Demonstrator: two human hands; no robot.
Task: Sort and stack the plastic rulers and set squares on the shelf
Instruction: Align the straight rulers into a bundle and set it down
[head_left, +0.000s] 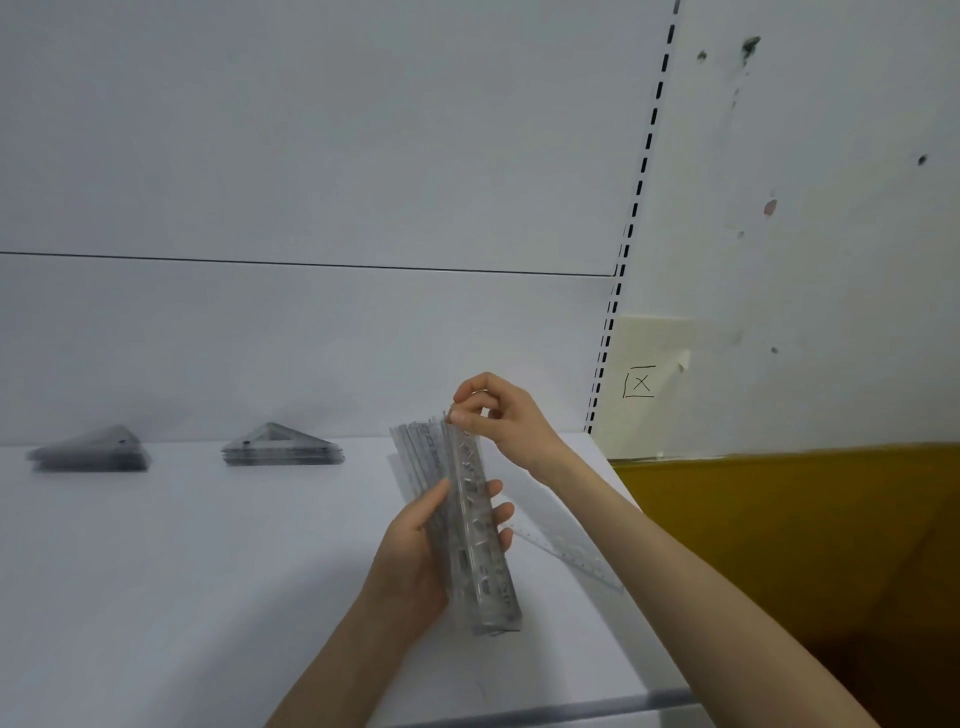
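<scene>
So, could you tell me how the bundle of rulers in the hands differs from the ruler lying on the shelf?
The bundle of rulers is many thick; the loose ruler is one. The bundle is held steeply tilted by the left hand and right hand; the loose ruler lies flat on the shelf, untouched. Both are clear plastic.

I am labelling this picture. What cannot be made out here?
Head view:
Count in the bundle of clear plastic rulers: overlapping, covered by the left hand.
Blurred: the left stack of clear triangular set squares.
One end of the single clear ruler on the white shelf: behind the bundle.
</scene>
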